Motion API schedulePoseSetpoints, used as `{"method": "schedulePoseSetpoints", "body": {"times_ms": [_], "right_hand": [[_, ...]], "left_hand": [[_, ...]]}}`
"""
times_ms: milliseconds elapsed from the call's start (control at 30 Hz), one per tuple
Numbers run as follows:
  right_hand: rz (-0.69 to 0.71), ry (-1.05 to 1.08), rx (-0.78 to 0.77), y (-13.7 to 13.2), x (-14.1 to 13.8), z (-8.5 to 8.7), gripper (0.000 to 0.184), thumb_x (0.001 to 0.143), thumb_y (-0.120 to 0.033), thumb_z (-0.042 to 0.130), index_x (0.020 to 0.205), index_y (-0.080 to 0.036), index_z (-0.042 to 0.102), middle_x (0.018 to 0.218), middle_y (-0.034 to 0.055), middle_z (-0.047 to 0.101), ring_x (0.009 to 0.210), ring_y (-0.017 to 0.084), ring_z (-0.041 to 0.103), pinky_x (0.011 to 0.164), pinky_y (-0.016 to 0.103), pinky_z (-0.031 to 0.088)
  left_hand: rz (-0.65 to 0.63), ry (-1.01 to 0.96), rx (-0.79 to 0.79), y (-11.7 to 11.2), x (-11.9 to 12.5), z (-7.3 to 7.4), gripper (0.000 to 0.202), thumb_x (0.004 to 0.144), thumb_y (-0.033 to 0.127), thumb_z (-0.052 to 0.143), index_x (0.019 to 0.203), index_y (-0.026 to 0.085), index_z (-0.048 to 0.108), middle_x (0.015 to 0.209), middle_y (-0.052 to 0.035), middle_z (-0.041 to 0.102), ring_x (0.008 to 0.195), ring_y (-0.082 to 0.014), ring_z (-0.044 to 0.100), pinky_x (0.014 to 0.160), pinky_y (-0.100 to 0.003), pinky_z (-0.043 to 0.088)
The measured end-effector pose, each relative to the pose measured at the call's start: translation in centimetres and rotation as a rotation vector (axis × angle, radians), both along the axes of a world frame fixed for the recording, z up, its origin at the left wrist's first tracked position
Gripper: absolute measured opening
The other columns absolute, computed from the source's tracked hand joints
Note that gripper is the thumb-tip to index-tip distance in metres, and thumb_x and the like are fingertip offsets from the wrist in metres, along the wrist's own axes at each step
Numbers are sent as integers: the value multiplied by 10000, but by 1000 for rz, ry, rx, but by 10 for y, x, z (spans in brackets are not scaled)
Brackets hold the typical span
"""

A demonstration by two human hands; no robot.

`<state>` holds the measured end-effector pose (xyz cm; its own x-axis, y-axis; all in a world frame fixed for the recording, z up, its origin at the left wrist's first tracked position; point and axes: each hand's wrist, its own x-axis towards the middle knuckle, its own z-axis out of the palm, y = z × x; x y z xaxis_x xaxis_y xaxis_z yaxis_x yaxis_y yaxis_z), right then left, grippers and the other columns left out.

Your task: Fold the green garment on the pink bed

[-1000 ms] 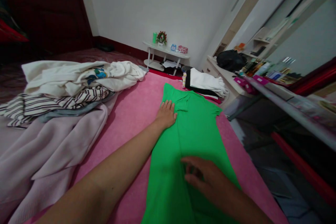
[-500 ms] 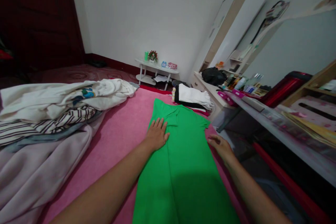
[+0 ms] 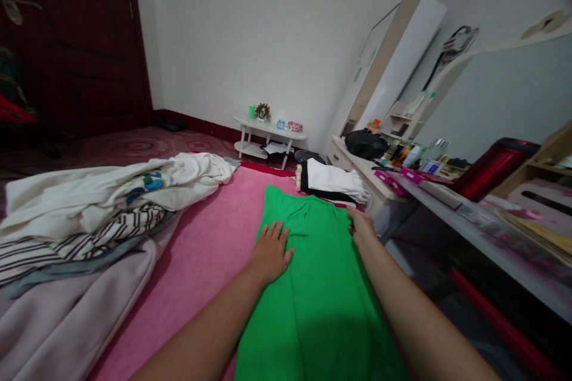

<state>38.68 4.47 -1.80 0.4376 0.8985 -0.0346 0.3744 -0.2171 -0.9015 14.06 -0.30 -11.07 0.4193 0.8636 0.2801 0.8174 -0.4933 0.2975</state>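
Observation:
A long green dress [image 3: 328,286] lies spread over the pink bed cover [image 3: 210,220], its left side folded inward with that short sleeve lying across the chest. Flat on the folded left part, just below the sleeve, rests my left hand [image 3: 271,252], fingers stretched out. My right hand [image 3: 363,227] is at the upper right edge of the dress, fingers closed on the cloth near the right sleeve. That sleeve is mostly hidden by the hand.
Heaped clothes [image 3: 179,181], white, striped and lilac, lie on the left. Folded clothes [image 3: 335,178] are stacked at the bed's far end. A cluttered dressing table [image 3: 344,158] and a grey desk edge [image 3: 469,232] border the right side. A small white table [image 3: 268,126] stands by the wall.
My right hand has moved up and slightly left from beside the dress and taken hold of its right edge by the sleeve. My left hand stays on the cloth. The view has tilted up slightly.

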Motion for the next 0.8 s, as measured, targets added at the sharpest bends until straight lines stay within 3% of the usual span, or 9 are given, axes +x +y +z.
{"method": "schedulePoseSetpoints", "body": {"times_ms": [100,167,267,367,500,567,667,800], "right_hand": [[270,-46,83,-20,-50,20,530,672,-389,643,1187,-262,633,1286,62,588,1083,248,589,845,329,482],[533,-219,122,-44,-73,31,579,656,-363,681,1220,-253,613,1405,60,472,1232,265,482,938,355,437],[656,-456,138,-90,-75,36,450,725,-349,631,1162,-244,651,1410,61,464,1300,244,411,1031,366,363],[605,-563,47,-140,-36,23,397,792,-366,556,1142,-212,661,1280,82,590,1196,228,525,1037,360,363],[370,-670,-192,-211,31,-8,409,769,-431,566,1094,-211,680,1169,96,659,1098,264,589,969,383,413],[295,-670,-319,-248,50,-20,404,742,-463,594,1059,-229,683,1098,91,688,1005,267,630,878,363,459],[237,-643,-462,-295,57,-29,354,678,-466,656,977,-278,679,992,67,712,888,264,658,770,340,481],[210,-525,-501,-327,49,-36,335,621,-434,669,934,-315,679,1059,73,695,997,295,628,836,363,471]], "left_hand": [[-12,-11,-18,1,-3,3,568,906,452,395,1387,151,421,1484,-129,338,1378,-286,274,1131,-461,206],[-28,-31,-23,1,-5,3,547,903,431,417,1378,162,431,1470,-124,365,1360,-277,310,1126,-452,225],[-50,-65,-18,3,-8,3,514,894,389,450,1356,165,457,1440,-123,407,1331,-267,353,1114,-438,261],[-56,-91,0,4,-9,2,487,886,368,470,1320,149,495,1401,-135,443,1292,-269,395,1098,-426,290],[-52,-129,6,5,-7,2,450,878,359,485,1277,157,532,1356,-130,479,1246,-273,434,1075,-420,324],[-46,-148,3,6,-6,3,437,873,348,492,1267,162,536,1342,-124,491,1238,-270,441,1069,-414,333],[-31,-178,-2,5,-4,2,432,872,334,500,1269,163,513,1318,-112,518,1223,-251,460,1059,-385,345],[74,-272,-31,6,0,5,492,891,376,480,1318,137,427,1277,-124,559,1164,-238,522,1001,-359,393]]}}
